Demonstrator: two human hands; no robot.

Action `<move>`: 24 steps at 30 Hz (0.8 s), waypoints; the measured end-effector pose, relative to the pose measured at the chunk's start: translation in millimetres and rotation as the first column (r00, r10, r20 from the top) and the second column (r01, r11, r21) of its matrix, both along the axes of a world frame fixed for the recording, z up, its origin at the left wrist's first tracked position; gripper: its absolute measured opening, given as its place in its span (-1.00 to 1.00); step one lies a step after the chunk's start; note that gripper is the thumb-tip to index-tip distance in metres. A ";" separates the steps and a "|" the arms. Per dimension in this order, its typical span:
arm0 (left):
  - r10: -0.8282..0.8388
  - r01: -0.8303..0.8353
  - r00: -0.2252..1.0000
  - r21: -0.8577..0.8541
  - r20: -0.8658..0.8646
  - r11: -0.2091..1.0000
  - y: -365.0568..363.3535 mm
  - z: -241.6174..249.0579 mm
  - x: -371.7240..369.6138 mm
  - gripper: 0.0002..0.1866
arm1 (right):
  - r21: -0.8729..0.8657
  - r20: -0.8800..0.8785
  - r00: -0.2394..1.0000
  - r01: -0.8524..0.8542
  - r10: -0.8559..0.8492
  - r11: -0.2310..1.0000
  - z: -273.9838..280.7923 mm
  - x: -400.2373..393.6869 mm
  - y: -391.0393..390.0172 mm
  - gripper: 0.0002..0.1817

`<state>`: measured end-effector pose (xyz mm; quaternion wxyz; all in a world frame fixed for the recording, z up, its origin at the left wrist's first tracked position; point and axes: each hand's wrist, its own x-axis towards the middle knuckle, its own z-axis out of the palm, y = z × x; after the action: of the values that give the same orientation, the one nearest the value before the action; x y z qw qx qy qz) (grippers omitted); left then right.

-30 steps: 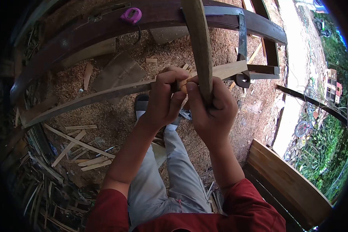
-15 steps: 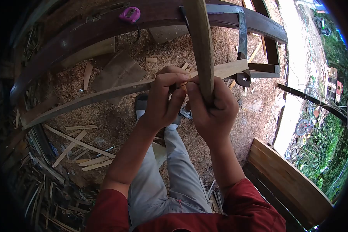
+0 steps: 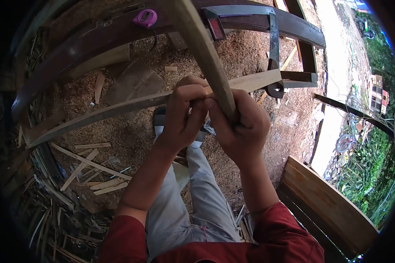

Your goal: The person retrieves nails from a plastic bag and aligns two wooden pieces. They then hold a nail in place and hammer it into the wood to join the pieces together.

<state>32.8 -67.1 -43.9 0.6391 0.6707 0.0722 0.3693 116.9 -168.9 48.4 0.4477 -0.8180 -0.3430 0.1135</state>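
My right hand (image 3: 243, 127) is closed around a long wooden handle (image 3: 204, 52) that slants up and to the left out of the frame. A dark metal head with a red face (image 3: 216, 27) shows beside the handle near the top. My left hand (image 3: 182, 114) grips a long curved wooden strip (image 3: 109, 111) at mid-length, right beside my right hand. The strip runs from the lower left to a black clamp (image 3: 275, 85) on the right. Whatever lies under my fingers is hidden.
A dark curved beam (image 3: 96, 37) arcs across the top with a purple tape measure (image 3: 145, 17) on it. Sawdust and wood offcuts (image 3: 92, 173) cover the ground. My foot (image 3: 160, 120) stands below the strip. A curved plank bench (image 3: 324, 206) is at the lower right.
The wooden handle has tilted from nearly upright to leaning left, and the metal head with its red face has come into view. Both hands stay in place on the strip.
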 end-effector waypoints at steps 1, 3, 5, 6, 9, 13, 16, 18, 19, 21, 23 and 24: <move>0.009 -0.009 1.000 -0.009 0.021 1.000 -0.7 0.3 1.4 -0.86 | -0.010 0.012 1.000 -0.016 0.017 1.000 1.3 0.8 -0.2 -0.81; 0.002 0.000 0.999 -0.047 0.032 0.999 -2.4 -0.5 1.2 -0.86 | -0.021 0.024 0.999 -0.033 0.033 0.999 2.2 1.1 -0.5 -0.81; -0.005 0.008 0.999 -0.083 0.045 0.996 -2.7 -0.9 1.3 -0.86 | -0.036 0.008 0.999 -0.034 0.034 0.999 2.4 1.0 -0.4 -0.81; -0.002 0.004 0.999 -0.065 0.039 0.998 -2.2 -1.1 1.1 -0.86 | -0.036 0.009 0.999 -0.034 0.035 0.999 3.0 1.1 -0.2 -0.81; -0.034 0.034 0.999 -0.018 -0.017 0.999 0.2 -4.8 -7.5 -0.84 | -0.031 0.021 0.999 -0.038 0.039 0.999 3.6 0.2 -0.2 -0.82; 0.030 -0.032 0.999 0.092 0.030 0.995 6.0 3.2 0.4 -0.87 | 0.011 -0.055 0.998 -0.025 0.025 1.000 3.0 -2.5 0.6 -0.80; 0.004 -0.004 0.999 -0.021 0.037 1.000 7.7 0.0 -2.3 -0.86 | 0.046 -0.264 0.964 0.027 -0.014 0.999 3.7 -6.5 -6.2 -0.72; -0.010 0.012 0.999 -0.062 0.040 0.998 9.4 -1.2 -4.2 -0.85 | 0.059 -0.403 0.914 0.066 -0.037 0.996 4.9 -7.4 -16.6 -0.66; -0.024 0.028 0.999 -0.105 0.042 0.994 10.2 -1.7 -5.4 -0.83 | 0.110 -0.529 0.848 0.087 -0.016 0.990 6.2 -7.2 -22.5 -0.62; -0.026 0.029 0.999 -0.097 0.028 0.995 11.7 -2.8 -7.4 -0.82 | 0.211 -0.701 0.711 0.124 0.062 0.970 11.3 -6.4 -28.5 -0.55; -0.025 0.026 1.000 -0.084 0.018 0.996 14.0 -3.0 -8.2 -0.81 | 0.184 -0.747 0.664 0.144 0.044 0.972 16.2 -5.2 -35.6 -0.57; -0.028 0.028 1.000 -0.071 0.008 0.997 14.8 -2.8 -7.9 -0.82 | 0.150 -0.791 0.611 0.164 0.019 0.975 17.8 -4.4 -40.5 -0.59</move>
<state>24.9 -52.3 -46.7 0.6679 0.6472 0.0735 0.3600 112.5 -209.4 66.1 0.6395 -0.6466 -0.0878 0.4064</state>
